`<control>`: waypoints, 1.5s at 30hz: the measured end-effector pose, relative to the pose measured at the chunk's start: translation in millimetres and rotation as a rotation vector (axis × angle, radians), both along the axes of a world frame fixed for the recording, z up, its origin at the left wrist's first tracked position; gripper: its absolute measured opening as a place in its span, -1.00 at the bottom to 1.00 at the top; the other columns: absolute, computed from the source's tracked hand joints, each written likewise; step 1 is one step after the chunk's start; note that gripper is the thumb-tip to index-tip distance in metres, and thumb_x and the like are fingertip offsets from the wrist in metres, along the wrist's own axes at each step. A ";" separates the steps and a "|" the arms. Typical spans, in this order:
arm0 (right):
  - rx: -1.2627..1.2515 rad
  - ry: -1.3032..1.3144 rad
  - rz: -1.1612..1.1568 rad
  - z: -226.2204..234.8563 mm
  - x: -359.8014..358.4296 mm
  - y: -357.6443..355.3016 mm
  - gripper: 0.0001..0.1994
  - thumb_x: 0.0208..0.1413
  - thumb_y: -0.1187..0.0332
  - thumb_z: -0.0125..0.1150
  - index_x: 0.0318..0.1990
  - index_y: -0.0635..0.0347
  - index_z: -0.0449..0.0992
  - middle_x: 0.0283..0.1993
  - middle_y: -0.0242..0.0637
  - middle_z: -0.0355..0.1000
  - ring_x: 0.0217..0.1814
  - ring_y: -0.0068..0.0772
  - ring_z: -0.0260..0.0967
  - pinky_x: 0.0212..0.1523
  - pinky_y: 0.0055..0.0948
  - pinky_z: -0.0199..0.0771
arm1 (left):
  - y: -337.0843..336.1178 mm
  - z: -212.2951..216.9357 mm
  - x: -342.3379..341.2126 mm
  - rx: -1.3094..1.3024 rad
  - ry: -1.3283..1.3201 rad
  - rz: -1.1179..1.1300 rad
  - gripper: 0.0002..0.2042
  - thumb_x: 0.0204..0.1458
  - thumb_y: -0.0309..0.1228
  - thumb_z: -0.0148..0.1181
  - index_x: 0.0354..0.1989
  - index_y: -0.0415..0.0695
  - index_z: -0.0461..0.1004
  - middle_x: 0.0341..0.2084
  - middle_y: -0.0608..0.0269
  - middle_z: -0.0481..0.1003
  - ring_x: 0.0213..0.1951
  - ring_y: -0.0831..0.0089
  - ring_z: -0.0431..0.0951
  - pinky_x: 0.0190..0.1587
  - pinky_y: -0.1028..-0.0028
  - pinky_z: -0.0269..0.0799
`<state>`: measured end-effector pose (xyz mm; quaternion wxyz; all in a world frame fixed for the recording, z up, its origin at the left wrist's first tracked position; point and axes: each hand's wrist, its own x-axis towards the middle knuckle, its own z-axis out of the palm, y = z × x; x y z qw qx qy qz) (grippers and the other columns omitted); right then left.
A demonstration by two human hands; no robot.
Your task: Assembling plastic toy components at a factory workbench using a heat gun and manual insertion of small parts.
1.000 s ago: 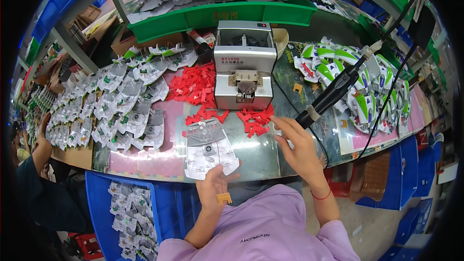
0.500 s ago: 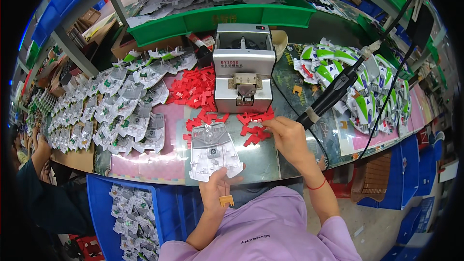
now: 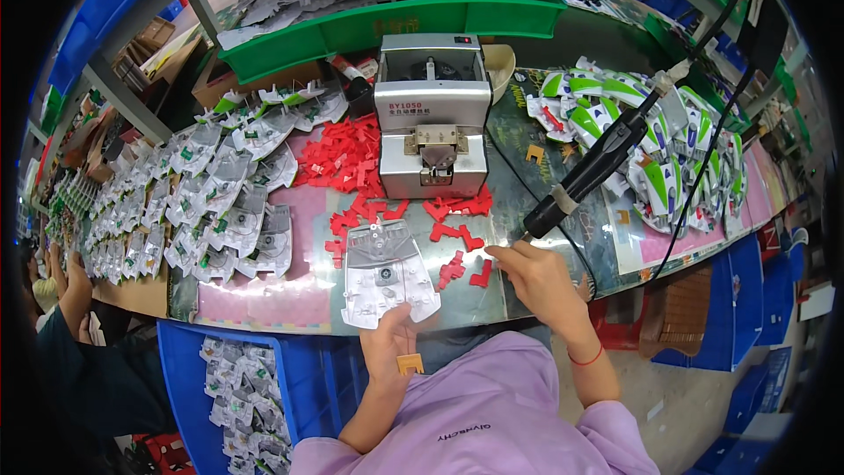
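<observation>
My left hand (image 3: 389, 343) grips the lower edge of a white and grey plastic toy shell (image 3: 387, 277), held tilted over the front of the bench. A small tan notched piece (image 3: 410, 363) lies against my left wrist. My right hand (image 3: 541, 283) is beside the loose red plastic parts (image 3: 452, 270), its fingers drawn together with the tips near one part. Whatever those fingers may hold is hidden. Just above them, the tip of a black electric screwdriver (image 3: 593, 171) hangs down. Behind the shell stands a silver screw feeder (image 3: 432, 119).
A heap of red parts (image 3: 341, 157) lies left of the feeder. Rows of grey-white shells (image 3: 220, 185) cover the left side; green-and-white shells (image 3: 655, 154) are piled right. A green tray (image 3: 387, 31) stands behind, and a blue crate (image 3: 303, 378) of shells is below. Another person's arm (image 3: 75, 295) is at far left.
My right hand has moved a little down and toward me, and the red parts near it are more spread out. The left hand keeps the shell in nearly the same place.
</observation>
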<state>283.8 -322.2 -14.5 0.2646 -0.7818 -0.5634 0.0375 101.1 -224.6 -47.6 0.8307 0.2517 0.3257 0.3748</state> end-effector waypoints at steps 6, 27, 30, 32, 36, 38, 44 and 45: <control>0.279 0.021 0.051 -17.0 -20.8 -13.4 -0.83 -0.21 0.53 0.22 -0.37 0.20 0.50 -0.47 -0.27 0.36 -0.47 -0.28 0.33 -0.50 -0.40 0.32 | -6.2 -5.0 1.8 0.038 0.023 0.017 -0.51 -0.10 -0.60 -0.07 0.10 -0.30 0.07 -0.08 -0.07 0.33 -0.08 0.03 0.42 -0.18 0.22 0.50; 0.495 0.049 0.202 35.6 -57.5 8.6 -0.74 -0.44 0.63 0.26 -0.44 0.22 0.52 -0.48 -0.32 0.38 -0.47 -0.36 0.33 -0.52 -0.50 0.31 | -39.2 8.7 4.7 0.186 0.146 0.037 -0.76 -0.16 -0.61 0.13 -0.26 -0.29 0.34 -0.39 0.28 0.41 -0.38 0.57 0.40 -0.37 0.58 0.31; 0.486 0.017 0.195 34.3 -59.6 10.3 -0.73 -0.46 0.63 0.26 -0.44 0.20 0.52 -0.49 -0.33 0.34 -0.48 -0.37 0.31 -0.53 -0.50 0.28 | -39.4 9.9 3.2 0.214 0.169 0.012 -0.73 -0.15 -0.61 0.13 -0.22 -0.29 0.33 -0.37 0.28 0.41 -0.34 0.57 0.40 -0.32 0.59 0.31; 0.479 -0.004 0.196 33.0 -60.6 10.7 -0.73 -0.47 0.63 0.26 -0.44 0.20 0.52 -0.50 -0.34 0.32 -0.49 -0.37 0.29 -0.54 -0.50 0.27 | -41.5 9.2 3.3 0.233 0.138 0.026 -0.72 -0.14 -0.61 0.12 -0.19 -0.29 0.32 -0.35 0.28 0.41 -0.32 0.57 0.40 -0.30 0.59 0.31; 0.462 -0.079 0.207 29.9 -61.6 10.2 -0.69 -0.50 0.63 0.24 -0.42 0.19 0.52 -0.51 -0.36 0.28 -0.52 -0.40 0.25 -0.55 -0.50 0.25 | -43.4 10.3 5.0 0.200 0.108 0.058 -0.73 -0.13 -0.62 0.12 -0.20 -0.29 0.33 -0.35 0.27 0.42 -0.32 0.56 0.40 -0.29 0.58 0.31; 0.453 -0.105 0.204 29.7 -63.1 9.8 -0.69 -0.50 0.63 0.22 -0.41 0.20 0.52 -0.51 -0.36 0.28 -0.52 -0.40 0.24 -0.55 -0.49 0.24 | -43.4 5.0 2.4 0.253 0.134 0.039 -0.77 -0.13 -0.62 0.12 -0.23 -0.28 0.36 -0.37 0.27 0.43 -0.33 0.56 0.41 -0.30 0.58 0.32; 0.420 -0.177 0.235 31.2 -64.9 8.2 -0.69 -0.49 0.61 0.18 -0.40 0.25 0.50 -0.50 -0.37 0.28 -0.50 -0.38 0.24 -0.55 -0.47 0.24 | -45.7 10.5 0.7 0.382 0.205 0.035 -0.84 -0.11 -0.63 0.09 -0.30 -0.30 0.39 -0.42 0.28 0.45 -0.37 0.55 0.44 -0.35 0.58 0.36; 0.421 -0.183 0.251 30.8 -64.5 8.7 -0.69 -0.50 0.60 0.18 -0.40 0.26 0.50 -0.50 -0.36 0.29 -0.50 -0.38 0.24 -0.55 -0.47 0.25 | -45.7 11.3 1.0 0.381 0.206 0.035 -0.84 -0.11 -0.63 0.09 -0.30 -0.30 0.39 -0.42 0.28 0.45 -0.37 0.55 0.44 -0.35 0.58 0.36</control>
